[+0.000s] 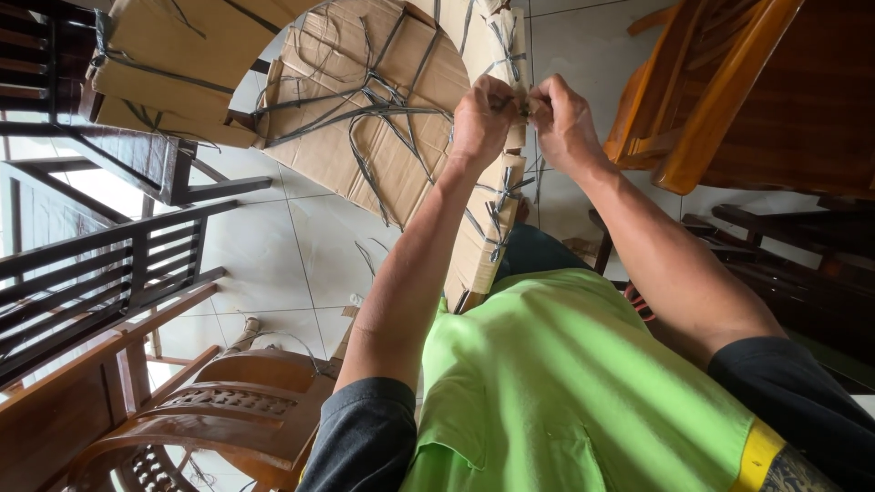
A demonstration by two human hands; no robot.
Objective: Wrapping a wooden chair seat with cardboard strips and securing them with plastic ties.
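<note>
Cardboard wrap (383, 109) round a furniture piece sits far centre, laced with grey strap (365, 100). Your left hand (481, 117) and right hand (563, 123) both pinch strap ends at its right edge. Strap looks thin, stiff, slick; grip near the knot.

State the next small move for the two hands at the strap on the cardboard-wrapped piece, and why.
Probably draw the grey strap snug: the left hand and right hand pinch together at the cardboard wrapping, and nearby straps hang slack.
</note>
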